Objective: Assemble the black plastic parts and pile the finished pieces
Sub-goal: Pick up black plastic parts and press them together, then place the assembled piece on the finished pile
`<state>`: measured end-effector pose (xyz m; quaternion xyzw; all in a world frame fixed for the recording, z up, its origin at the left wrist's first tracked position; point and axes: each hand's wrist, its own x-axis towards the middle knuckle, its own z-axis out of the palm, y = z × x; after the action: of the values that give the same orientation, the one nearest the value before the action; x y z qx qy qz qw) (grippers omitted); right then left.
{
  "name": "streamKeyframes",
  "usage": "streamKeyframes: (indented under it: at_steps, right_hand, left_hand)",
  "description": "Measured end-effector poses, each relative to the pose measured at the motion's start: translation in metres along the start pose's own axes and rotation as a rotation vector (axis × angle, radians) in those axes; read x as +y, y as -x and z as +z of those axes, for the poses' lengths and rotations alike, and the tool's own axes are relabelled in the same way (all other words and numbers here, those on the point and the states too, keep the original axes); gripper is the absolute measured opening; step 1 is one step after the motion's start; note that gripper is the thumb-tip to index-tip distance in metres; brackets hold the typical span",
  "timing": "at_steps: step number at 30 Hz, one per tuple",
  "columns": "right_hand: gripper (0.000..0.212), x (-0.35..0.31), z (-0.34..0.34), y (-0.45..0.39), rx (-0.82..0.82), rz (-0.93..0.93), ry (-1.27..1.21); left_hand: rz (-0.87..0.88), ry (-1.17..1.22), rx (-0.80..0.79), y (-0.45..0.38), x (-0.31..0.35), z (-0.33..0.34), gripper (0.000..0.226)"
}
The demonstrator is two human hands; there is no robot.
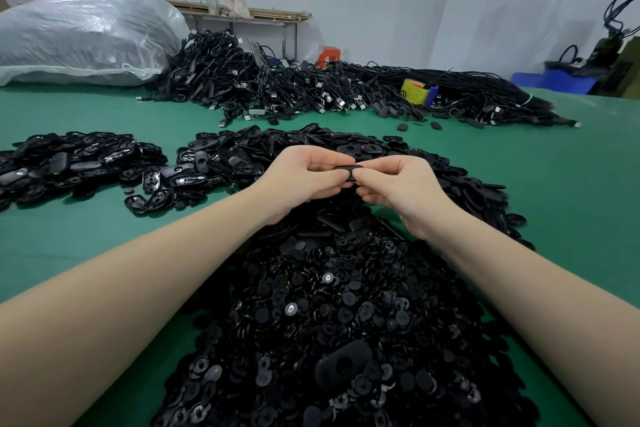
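Black part (349,173) pinched by left hand (304,180) and right hand (398,191), seemingly above heaped pieces (329,305).

Open green table (86,243) left of the parts heap (339,315); cable tangle (311,87) perhaps barring the far edge.

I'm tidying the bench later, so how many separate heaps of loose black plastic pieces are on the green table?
2. One small heap lies at the left; one big heap runs down the middle under both hands. Cables at the back may hide more.
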<state>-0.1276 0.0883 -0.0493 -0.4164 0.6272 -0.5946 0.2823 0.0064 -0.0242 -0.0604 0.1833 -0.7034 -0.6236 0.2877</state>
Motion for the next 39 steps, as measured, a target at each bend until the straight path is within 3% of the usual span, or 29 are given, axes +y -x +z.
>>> streamKeyframes:
  at_steps: [21,28,35,37,39]
  right_hand:
    - [0.009,-0.004,0.006,0.001,0.069,-0.104,0.089]
    - [0.004,-0.002,0.004,0.0,0.027,-0.118,0.106]
    - [0.008,-0.001,0.004,0.001,-0.044,-0.116,0.034]
    - [0.013,-0.003,0.006,0.001,-0.041,-0.124,-0.046]
    - [0.011,-0.007,0.007,-0.001,-0.013,-0.112,-0.113]
  left_hand:
    - [0.004,-0.101,0.03,0.004,0.022,-0.005,0.021]
    - [-0.005,-0.217,0.077,0.003,0.022,-0.004,0.019]
    - [-0.024,-0.39,0.0,0.004,0.036,-0.014,0.017]
    - [-0.015,-0.459,0.058,0.002,0.049,-0.029,0.018]
    - [0.01,-0.595,0.213,-0.001,0.06,-0.055,0.02]
